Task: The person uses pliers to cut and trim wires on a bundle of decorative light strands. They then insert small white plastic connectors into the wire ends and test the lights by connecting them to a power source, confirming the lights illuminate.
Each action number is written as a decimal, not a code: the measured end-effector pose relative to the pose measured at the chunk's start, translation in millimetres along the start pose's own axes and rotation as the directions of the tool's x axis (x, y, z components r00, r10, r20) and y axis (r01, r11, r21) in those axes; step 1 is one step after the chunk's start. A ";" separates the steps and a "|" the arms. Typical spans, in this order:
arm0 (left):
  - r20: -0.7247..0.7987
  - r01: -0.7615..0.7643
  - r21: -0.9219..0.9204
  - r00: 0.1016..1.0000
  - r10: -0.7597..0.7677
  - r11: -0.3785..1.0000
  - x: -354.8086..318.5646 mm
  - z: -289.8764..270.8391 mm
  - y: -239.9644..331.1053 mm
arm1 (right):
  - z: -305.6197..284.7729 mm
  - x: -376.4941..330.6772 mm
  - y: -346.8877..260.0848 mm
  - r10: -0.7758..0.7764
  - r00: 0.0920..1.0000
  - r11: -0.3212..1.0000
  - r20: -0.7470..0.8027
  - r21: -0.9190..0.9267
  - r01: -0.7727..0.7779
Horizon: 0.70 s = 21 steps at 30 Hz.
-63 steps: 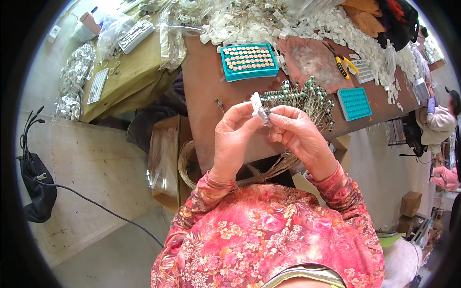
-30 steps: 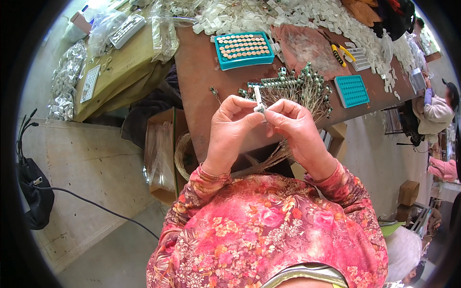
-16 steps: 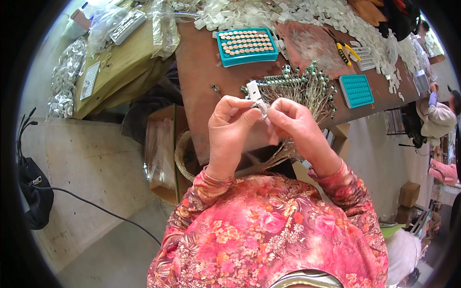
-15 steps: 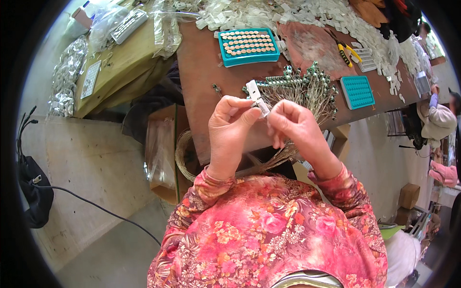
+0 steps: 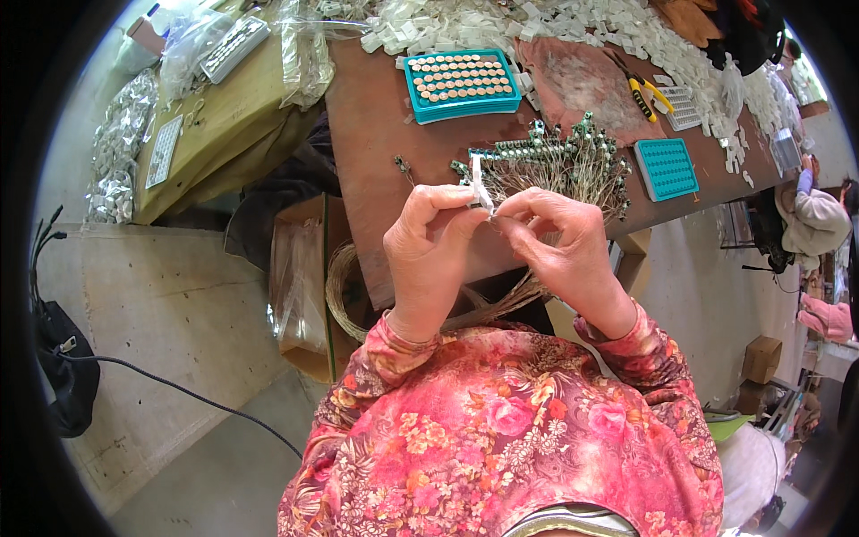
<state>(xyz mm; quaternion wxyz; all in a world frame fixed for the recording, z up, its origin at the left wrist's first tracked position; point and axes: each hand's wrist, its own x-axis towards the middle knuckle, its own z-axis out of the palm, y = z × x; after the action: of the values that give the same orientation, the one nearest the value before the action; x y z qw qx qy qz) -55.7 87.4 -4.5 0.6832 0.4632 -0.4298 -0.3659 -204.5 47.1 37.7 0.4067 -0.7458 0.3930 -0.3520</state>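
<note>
White plastic piece (image 5: 479, 177), one, narrow: held between my hands, in front of the wire bundle as I look down; its near end is covered by my fingertips.

Left hand (image 5: 426, 251), mine: thumb and forefinger pinched on the piece from the left; the remaining fingers curled, partly hidden.

Right hand (image 5: 574, 243), mine: thumb and forefinger drawn together at the piece's near end, the other fingers loosely bent; whether they grip it or something smaller, I cannot tell.

Wire bundle (image 5: 591, 170), one: thin pale strands with small green parts, on the brown table (image 5: 367, 143) just beyond my hands; its near left portion is blocked from sight by my right hand.

Teal trays, two: the far tray (image 5: 467, 114) bearing rows of copper-coloured discs; the right tray (image 5: 667, 168) lying beyond my right hand.

Pliers (image 5: 642, 100), one, yellow and black, handles spread: far right, by the pink cloth (image 5: 573, 85); the tips are hard to make out.

Clear and white pieces (image 5: 501, 25), a heap along the far side: cut off by the upper edge.

Black bag (image 5: 67, 367), left: its outer side lost in the dark rim.
</note>
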 end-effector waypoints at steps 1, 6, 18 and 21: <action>0.006 0.003 -0.019 1.000 -0.003 1.000 0.1 -0.4 -0.8 | -1.8 0.0 -0.7 0.034 0.999 0.999 0.014 0.008 -0.034; 0.027 0.102 -0.180 0.995 -0.099 0.978 -0.1 -0.5 -0.3 | -3.8 -3.5 -1.3 0.236 0.966 0.959 0.106 0.136 -0.249; 0.203 0.468 -0.625 0.870 -0.449 0.625 4.8 13.0 -3.1 | 0.2 1.7 5.8 0.289 0.955 0.914 0.067 0.276 -0.296; 0.248 0.491 -0.631 0.861 -0.443 0.601 8.9 14.9 -7.8 | 1.3 8.7 6.4 0.219 0.976 0.963 0.009 0.159 -0.217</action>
<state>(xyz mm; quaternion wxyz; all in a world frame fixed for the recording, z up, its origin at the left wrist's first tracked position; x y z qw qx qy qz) -67.1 72.3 -6.7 0.6691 0.2669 -0.1531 -0.6765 -201.4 37.6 33.3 0.4995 -0.6617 0.4450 -0.3385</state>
